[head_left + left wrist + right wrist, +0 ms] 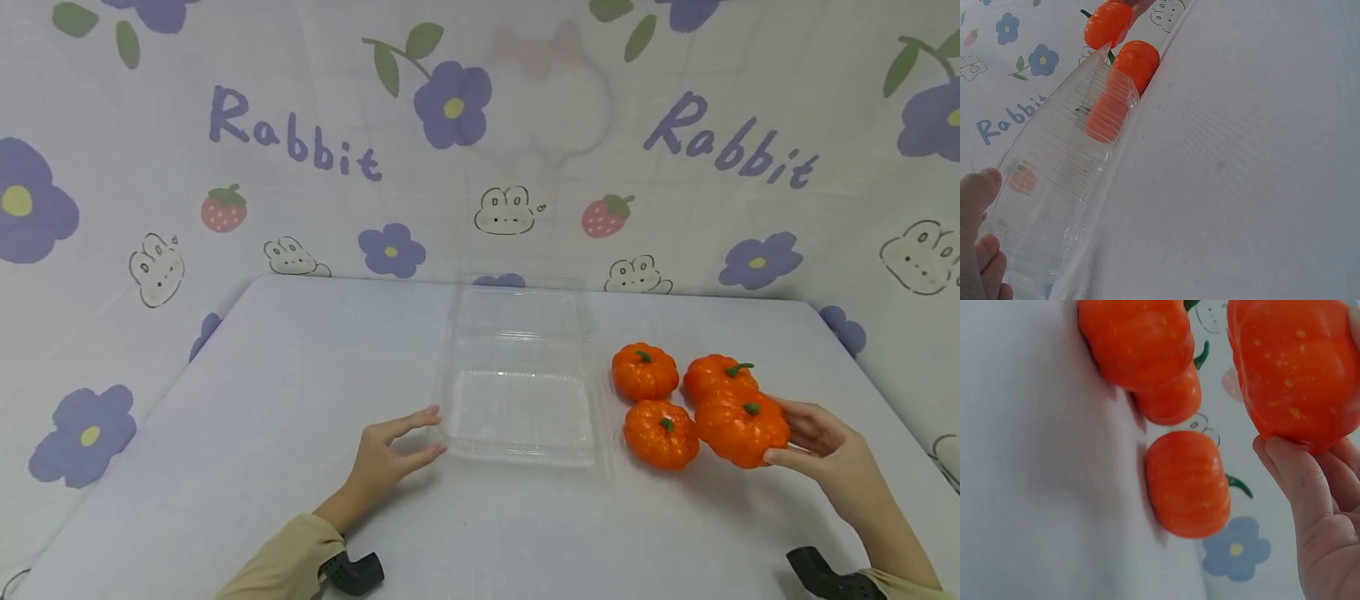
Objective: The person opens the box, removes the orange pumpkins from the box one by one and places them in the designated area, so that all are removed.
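My right hand [825, 446] grips an orange toy pumpkin [742, 427] with a green stem, lifted off the table; in the right wrist view the pumpkin [1300, 369] is apart from the others. Three more pumpkins rest on the table: one at back left [644, 372], one at front left [661, 434] and one at back right [718, 379], partly hidden by the held one. A clear plastic box [521, 417] stands in the middle with its lid [517, 312] folded back. At its left edge is my left hand [390, 454], thumb and fingers spread apart, fingertips at the rim.
The white table [300, 367] runs back to a cloth backdrop [450, 208] printed with flowers, rabbits and strawberries. The resting pumpkins stand close to the right side of the box. Black wrist devices [352, 573] sit on both forearms.
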Demonstrator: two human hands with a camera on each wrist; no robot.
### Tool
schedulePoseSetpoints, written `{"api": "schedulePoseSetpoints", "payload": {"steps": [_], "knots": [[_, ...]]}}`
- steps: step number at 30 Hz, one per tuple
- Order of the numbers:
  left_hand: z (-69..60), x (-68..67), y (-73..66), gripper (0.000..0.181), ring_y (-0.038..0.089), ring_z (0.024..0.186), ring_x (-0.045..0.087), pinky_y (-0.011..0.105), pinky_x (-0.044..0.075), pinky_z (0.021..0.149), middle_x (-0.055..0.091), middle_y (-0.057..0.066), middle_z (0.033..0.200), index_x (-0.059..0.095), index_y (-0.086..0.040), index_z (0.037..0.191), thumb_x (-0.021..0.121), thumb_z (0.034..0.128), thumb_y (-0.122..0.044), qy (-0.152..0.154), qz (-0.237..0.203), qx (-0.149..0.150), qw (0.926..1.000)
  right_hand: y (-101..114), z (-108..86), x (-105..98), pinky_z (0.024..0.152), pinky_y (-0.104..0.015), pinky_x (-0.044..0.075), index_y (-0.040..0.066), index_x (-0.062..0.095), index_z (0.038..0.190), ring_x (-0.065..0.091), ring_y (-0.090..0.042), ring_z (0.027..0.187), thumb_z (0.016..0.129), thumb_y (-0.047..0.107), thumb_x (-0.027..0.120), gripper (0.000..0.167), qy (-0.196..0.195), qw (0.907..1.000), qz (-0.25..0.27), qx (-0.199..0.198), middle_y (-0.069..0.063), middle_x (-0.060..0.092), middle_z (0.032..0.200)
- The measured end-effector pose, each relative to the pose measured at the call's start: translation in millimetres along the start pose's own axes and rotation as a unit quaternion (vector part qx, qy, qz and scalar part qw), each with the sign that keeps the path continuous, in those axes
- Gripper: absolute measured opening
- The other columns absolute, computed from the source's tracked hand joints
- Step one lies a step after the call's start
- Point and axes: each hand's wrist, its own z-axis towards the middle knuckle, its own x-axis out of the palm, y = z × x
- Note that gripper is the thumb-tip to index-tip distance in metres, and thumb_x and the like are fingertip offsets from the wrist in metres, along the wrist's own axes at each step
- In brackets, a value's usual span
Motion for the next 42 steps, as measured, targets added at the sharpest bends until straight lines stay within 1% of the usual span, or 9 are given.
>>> {"api": "schedulePoseSetpoints", "payload": {"steps": [7,10,16,24,29,32,36,38,42], "knots": [[0.4,-1.3,-1.8,0.033,0.034,0.091,0.06,0.027,0.045,0.085,0.061,0.026,0.098,0.065,0.009,0.092,0.075,0.0609,0.01,-0.002,0.004,-0.006,1.0,37.9,-11.1,5.8,0.069,-0.01,0.046,0.019,0.053,0.119,0.052,0.008,0.094,0.078,-0.009,0.063,0.05,0.009,0.999,0.038,0.02,0.023,0.054,0.11],[-0.1,-1.4,-2.6,0.033,0.034,0.092,0.06,0.027,0.045,0.085,0.061,0.025,0.098,0.065,0.007,0.093,0.076,0.0612,0.01,-0.002,0.006,-0.008,0.9999,38.4,-12.9,4.4,0.069,-0.01,0.045,0.021,0.052,0.117,0.05,0.011,0.093,0.08,-0.007,0.063,0.048,0.02,0.9988,0.023,0.038,0.026,0.051,0.109],[-2.3,-3.6,-2.9,0.033,0.033,0.093,0.059,0.027,0.045,0.086,0.06,0.025,0.099,0.065,0.007,0.093,0.075,0.0622,0.009,0.003,0.006,-0.014,0.9999,24.2,-11.0,4.4,0.071,-0.008,0.043,0.016,0.049,0.12,0.044,0.015,0.093,0.081,0.003,0.065,0.044,0.039,0.9969,-0.032,0.06,0.028,0.043,0.109],[-3.5,-5.8,-4.5,0.033,0.032,0.093,0.059,0.026,0.044,0.085,0.061,0.025,0.099,0.065,0.008,0.093,0.075,0.0616,0.01,-0.002,0.003,-0.01,0.9999,15.1,-6.0,6.7,0.073,-0.009,0.043,0.009,0.045,0.122,0.04,0.011,0.092,0.084,0.016,0.065,0.044,0.059,0.9904,-0.084,0.091,0.016,0.038,0.116],[-3.2,-6.4,-6.4,0.035,0.033,0.093,0.06,0.025,0.045,0.085,0.06,0.026,0.098,0.065,0.007,0.093,0.075,0.0605,0.012,-0.004,0.004,-0.004,1.0,14.2,-6.9,7.8,0.074,-0.008,0.041,0.008,0.042,0.122,0.039,0.007,0.095,0.084,0.016,0.064,0.044,0.064,0.9891,-0.087,0.1,0.008,0.038,0.119],[-3.3,-6.7,-7.0,0.033,0.034,0.092,0.06,0.026,0.045,0.085,0.06,0.027,0.097,0.064,0.01,0.092,0.075,0.0601,0.012,-0.004,0.001,-0.001,1.0,13.9,-7.2,8.8,0.074,-0.007,0.04,0.009,0.039,0.122,0.04,0.004,0.097,0.085,0.016,0.063,0.045,0.068,0.9883,-0.09,0.103,-0.002,0.037,0.122],[-3.3,-7.9,-7.9,0.032,0.035,0.092,0.059,0.028,0.045,0.085,0.06,0.027,0.097,0.063,0.012,0.09,0.075,0.0598,0.013,-0.004,0.0,-0.002,1.0,15.3,-6.9,10.8,0.074,-0.007,0.04,0.004,0.034,0.124,0.042,-0.009,0.104,0.086,0.015,0.062,0.048,0.075,0.9866,-0.102,0.103,-0.018,0.032,0.126],[-3.1,-8.1,-8.4,0.032,0.035,0.093,0.059,0.029,0.045,0.085,0.06,0.028,0.096,0.063,0.013,0.089,0.075,0.0596,0.013,-0.005,-0.002,-0.002,1.0,16.6,-6.4,11.2,0.074,-0.007,0.04,-0.001,0.031,0.125,0.041,-0.008,0.105,0.086,0.015,0.062,0.052,0.077,0.986,-0.11,0.098,-0.021,0.032,0.126],[-1.8,-8.3,-8.9,0.033,0.036,0.093,0.058,0.029,0.045,0.085,0.061,0.027,0.095,0.064,0.012,0.09,0.075,0.0591,0.013,-0.006,-0.003,-0.002,1.0,18.2,-5.4,11.0,0.074,-0.006,0.038,-0.008,0.027,0.125,0.036,0.005,0.099,0.086,0.014,0.062,0.057,0.079,0.9854,-0.12,0.091,-0.022,0.033,0.125]]}}
